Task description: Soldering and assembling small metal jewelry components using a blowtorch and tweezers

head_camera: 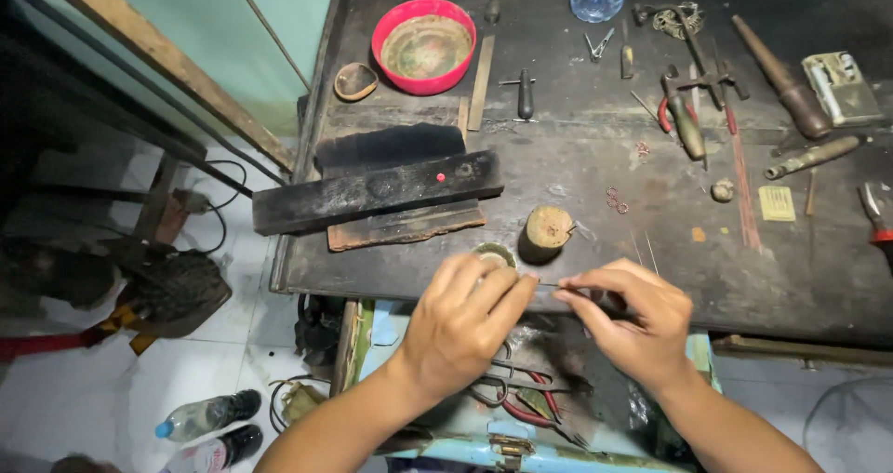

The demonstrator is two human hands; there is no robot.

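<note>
My left hand and my right hand meet at the near edge of a dark, worn workbench. Between their pinched fingertips runs a thin piece of wire, held at both ends. Just beyond my left fingers lies a small round metal ring or lid, partly hidden by them. A short wooden stump stands right behind the wire. A few small reddish wire rings lie farther back on the bench.
A charred black block lies left of centre, with a red bowl behind it. Pliers, files, a tapered mandrel and other hand tools crowd the right back. An open drawer with pliers sits below my hands. Bottles lie on the floor.
</note>
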